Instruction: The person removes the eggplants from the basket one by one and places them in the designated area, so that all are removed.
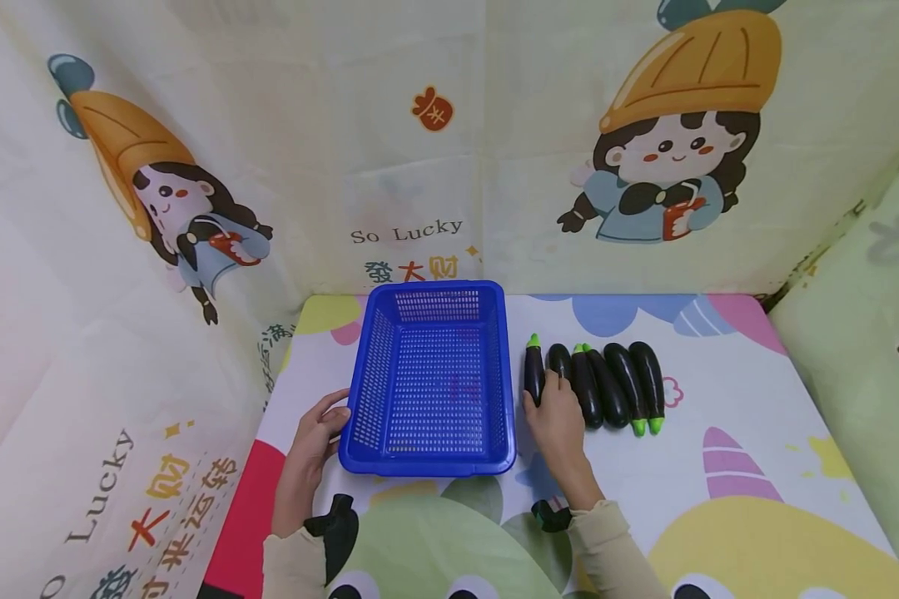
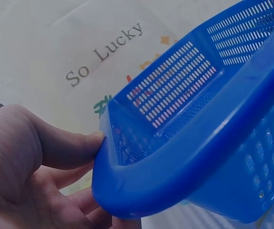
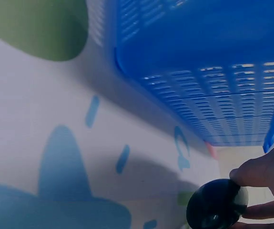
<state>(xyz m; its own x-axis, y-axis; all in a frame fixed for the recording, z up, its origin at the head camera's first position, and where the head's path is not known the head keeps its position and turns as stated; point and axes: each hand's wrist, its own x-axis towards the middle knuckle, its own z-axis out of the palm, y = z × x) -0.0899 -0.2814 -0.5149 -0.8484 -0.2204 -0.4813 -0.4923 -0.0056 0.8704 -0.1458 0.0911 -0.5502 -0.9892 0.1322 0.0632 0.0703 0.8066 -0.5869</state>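
A blue perforated plastic basket [image 1: 449,387] lies at the middle of the table, its inside bare. My left hand [image 1: 317,437] holds the left rim, with the thumb [image 2: 79,148] on the top edge and the other fingers partly hidden below it. To the right of the basket, my right hand [image 1: 558,428] pinches the leftmost eggplant [image 1: 533,366] between thumb and fingers; its green stem points away from me. In the right wrist view the rounded dark end of this eggplant [image 3: 215,205] shows beside the thumb. Whether it touches the table, I cannot tell.
Several more dark eggplants [image 1: 610,387] lie in a row right of my right hand, some stems far, some near. A patterned cloth covers the table [image 1: 727,391]. Printed curtains [image 1: 524,191] hang behind it and at both sides.
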